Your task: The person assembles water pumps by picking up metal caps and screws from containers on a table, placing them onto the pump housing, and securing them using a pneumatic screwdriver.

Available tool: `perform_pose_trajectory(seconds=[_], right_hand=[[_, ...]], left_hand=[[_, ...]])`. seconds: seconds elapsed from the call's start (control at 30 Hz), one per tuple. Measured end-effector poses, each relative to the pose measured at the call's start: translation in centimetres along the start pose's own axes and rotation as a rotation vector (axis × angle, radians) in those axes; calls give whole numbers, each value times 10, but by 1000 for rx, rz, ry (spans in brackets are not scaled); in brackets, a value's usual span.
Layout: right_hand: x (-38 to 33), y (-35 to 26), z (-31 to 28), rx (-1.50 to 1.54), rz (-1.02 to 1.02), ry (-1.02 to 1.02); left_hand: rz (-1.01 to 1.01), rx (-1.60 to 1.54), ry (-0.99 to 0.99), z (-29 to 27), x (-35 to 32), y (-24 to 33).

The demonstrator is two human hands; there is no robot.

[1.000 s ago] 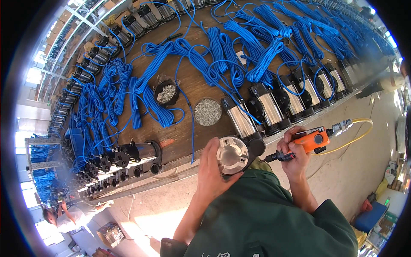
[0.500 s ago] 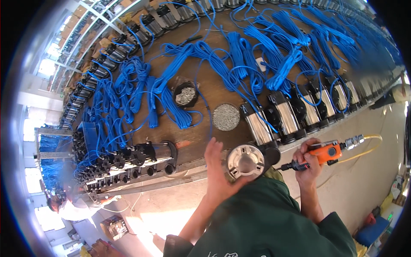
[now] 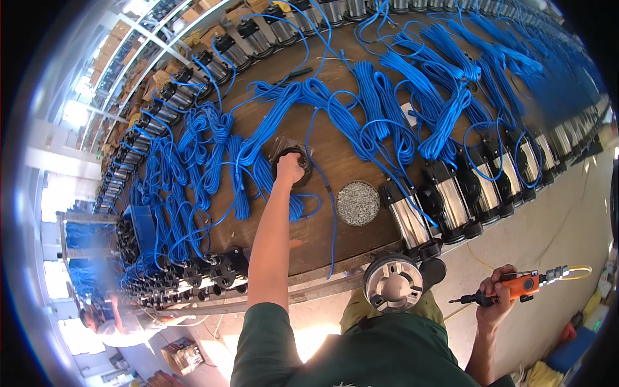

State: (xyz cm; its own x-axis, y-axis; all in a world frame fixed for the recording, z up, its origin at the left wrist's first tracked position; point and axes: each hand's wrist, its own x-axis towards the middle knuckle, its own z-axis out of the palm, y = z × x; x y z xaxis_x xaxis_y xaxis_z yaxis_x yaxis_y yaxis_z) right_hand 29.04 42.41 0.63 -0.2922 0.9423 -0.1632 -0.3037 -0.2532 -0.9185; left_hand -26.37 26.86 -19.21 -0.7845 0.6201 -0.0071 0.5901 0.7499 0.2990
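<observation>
Head view: looped blue cables (image 3: 369, 100); grainy grey bits (image 3: 358, 202), round heap. Polished, slotted metal cap (image 3: 393, 285) at bench (image 3: 361, 242) edge. Orange dark-nosed driver (image 3: 521, 285) right of cap, grasped in right hand (image 3: 494, 304). Left hand (image 3: 290, 169) in dark tub (image 3: 305, 174); finger state: cannot tell.

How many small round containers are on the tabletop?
2: a dark container at the left hand, and a second container to its right, holding small pieces. Blue cables may hide others.

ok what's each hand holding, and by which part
Right hand: the orange power tool, around its middle, behind the black chuck. Left hand: in the black container, any hold hidden.
</observation>
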Motion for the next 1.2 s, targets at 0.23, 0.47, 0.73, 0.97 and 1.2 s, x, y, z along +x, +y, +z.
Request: perform_pose_trajectory(seconds=[0.23,0.47,0.73,0.97,1.2], right_hand=[[-8,-2,-17,-15,-48,-1],[-5,-5,7,86,-31,-15],[-10,-12,16,106,-42,-89],[-19,-19,15,123,-53,-106],[-21,-32,30,198,-81,-164]], left_hand=[[-544,-1036,78,-11,-6,-14],[-951,-1846,59,-28,-17,-42],[-833,-1641,144,-39,-32,-27],[-800,-1565,221,-48,-42,-19],[-703,-2058,-14,-52,-61,-22]])
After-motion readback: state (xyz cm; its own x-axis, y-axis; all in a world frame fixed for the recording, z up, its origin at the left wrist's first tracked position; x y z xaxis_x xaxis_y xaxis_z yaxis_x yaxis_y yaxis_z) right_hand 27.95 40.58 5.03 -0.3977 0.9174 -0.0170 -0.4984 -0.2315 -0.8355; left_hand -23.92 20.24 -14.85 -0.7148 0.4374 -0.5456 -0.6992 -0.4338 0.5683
